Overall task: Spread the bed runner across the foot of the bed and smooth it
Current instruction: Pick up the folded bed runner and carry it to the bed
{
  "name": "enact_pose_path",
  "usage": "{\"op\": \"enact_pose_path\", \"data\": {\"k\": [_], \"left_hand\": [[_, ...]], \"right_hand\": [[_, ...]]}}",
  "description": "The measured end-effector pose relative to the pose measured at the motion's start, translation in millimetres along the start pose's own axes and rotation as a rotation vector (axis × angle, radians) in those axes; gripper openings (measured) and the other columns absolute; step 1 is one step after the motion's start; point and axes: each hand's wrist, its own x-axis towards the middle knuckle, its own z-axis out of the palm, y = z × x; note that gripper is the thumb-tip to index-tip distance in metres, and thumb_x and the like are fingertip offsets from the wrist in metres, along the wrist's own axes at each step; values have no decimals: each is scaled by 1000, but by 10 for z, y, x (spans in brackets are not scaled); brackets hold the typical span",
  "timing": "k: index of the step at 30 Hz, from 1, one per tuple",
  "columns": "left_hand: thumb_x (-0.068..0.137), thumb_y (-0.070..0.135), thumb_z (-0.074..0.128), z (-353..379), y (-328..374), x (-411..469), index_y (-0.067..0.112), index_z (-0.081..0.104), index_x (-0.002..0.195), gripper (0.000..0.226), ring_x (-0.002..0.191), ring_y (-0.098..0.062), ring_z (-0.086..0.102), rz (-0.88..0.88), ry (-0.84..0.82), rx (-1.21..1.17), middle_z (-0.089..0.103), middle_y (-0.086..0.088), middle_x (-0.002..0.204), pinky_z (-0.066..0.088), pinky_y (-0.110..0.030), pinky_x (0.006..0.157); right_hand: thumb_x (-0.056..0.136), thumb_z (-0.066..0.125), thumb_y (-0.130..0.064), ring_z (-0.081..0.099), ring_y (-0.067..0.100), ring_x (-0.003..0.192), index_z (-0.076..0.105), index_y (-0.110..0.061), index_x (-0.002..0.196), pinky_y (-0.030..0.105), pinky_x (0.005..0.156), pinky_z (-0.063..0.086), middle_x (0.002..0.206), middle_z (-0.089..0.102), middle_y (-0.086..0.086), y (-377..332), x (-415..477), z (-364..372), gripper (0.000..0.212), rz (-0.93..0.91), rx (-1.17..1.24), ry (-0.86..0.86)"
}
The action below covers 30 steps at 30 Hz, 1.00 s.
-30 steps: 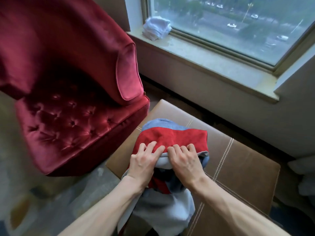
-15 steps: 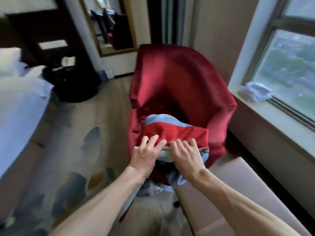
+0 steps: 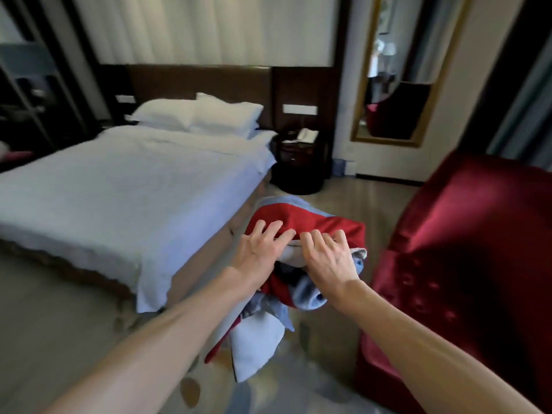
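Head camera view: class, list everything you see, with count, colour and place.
bed runner: one, red and blue-grey, bunched, held up right of the bed
bed: one, white, left
pillows: at least two, white, at the bed's head
nightstand: one, dark, beside the bed
mirror: one, gold-framed, far wall
armchair: one, red, right
left hand: one, gripping the bed runner
right hand: one, gripping the bed runner beside it

We hold a bunched red and pale blue bed runner (image 3: pixel 324 224) in mid-air, our left hand (image 3: pixel 260 249) and right hand (image 3: pixel 330 259) gripping its top side by side. A white bed (image 3: pixel 119 189) lies to the left, a red armchair (image 3: pixel 466 249) to the right.
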Motion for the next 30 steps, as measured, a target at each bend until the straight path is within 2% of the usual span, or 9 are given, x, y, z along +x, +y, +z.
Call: {"op": "enact_pose_path", "data": {"k": [3, 13, 16, 19, 22, 25, 30], "left_hand": [[58, -6, 72, -163, -691, -118, 17, 70, 102, 49, 74, -32, 62, -65, 14, 69, 68, -8, 100, 42, -28, 39], [59, -2, 71, -515, -2548, -414, 21, 67, 103, 50, 78, -28, 59, -369, -7, 233, 66, -2, 101, 43, -28, 39], [66, -2, 67, -550, -3085, -463, 20, 64, 109, 49, 86, -31, 58, -468, -26, 251, 63, -5, 108, 43, -31, 44], [79, 4, 53, -541, -3684, -486, 24, 53, 124, 49, 103, -29, 50, -543, -44, 312, 54, -2, 125, 41, -33, 54], [82, 7, 49, -565, -4269, -495, 27, 48, 128, 50, 109, -27, 47, -601, -52, 380, 50, 0, 131, 39, -33, 57], [79, 7, 54, -639, -4765, -551, 26, 53, 124, 48, 105, -28, 51, -638, -43, 436, 55, -1, 126, 36, -31, 54], [68, 2, 67, -793, -5447, -752, 19, 67, 107, 42, 85, -31, 61, -721, -46, 445, 66, -7, 106, 41, -28, 43]], "right_hand": [[61, 69, -1, 53, 23, 52, 56, -12, 81, 35, 59, 39, 63, 52, 1, -533, 557, -2, 26, -96, 38, 36], [63, 72, -4, 47, 23, 46, 57, -10, 74, 33, 54, 40, 57, 49, 2, -2059, 2121, 206, 20, -341, 236, 265], [62, 72, -3, 48, 24, 47, 57, -10, 74, 33, 53, 42, 58, 50, 3, -2500, 2569, 286, 20, -402, 313, 312], [62, 72, -4, 49, 24, 47, 56, -11, 73, 34, 51, 42, 58, 51, 3, -2943, 3043, 370, 21, -457, 376, 335], [62, 72, -5, 50, 23, 48, 57, -11, 73, 33, 51, 42, 58, 52, 3, -3391, 3539, 463, 19, -514, 426, 366], [63, 72, -7, 51, 23, 49, 57, -12, 73, 33, 52, 42, 59, 53, 3, -3842, 3957, 529, 18, -563, 472, 383], [66, 74, -8, 52, 24, 51, 57, -11, 75, 34, 52, 44, 62, 56, 5, -4632, 4484, 585, 20, -693, 550, 361]]}}
